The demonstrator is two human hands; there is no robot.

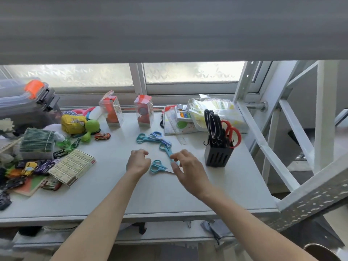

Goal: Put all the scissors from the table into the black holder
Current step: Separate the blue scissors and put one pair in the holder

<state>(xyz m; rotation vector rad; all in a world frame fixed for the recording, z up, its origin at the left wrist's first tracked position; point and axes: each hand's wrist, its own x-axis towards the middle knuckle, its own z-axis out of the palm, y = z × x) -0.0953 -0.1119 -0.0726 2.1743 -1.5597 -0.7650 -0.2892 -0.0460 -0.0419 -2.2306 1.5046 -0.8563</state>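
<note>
Right now I see both hands low over the white table, flanking a small light-blue scissors. That pair lies flat, handle loops toward my left, blade tip pointing right, long axis roughly across the table. My left hand hovers beside the loops, fingers curled loosely, holding nothing. My right hand is spread wide, thumb near the blade tip, fingertips at a second blue scissors lying diagonally, loops away from me; I cannot tell if they touch it. 2 more blue pairs lie crossed farther back. The black holder stands upright to the right, with black-handled scissors and red-handled scissors inside, handles up.
</note>
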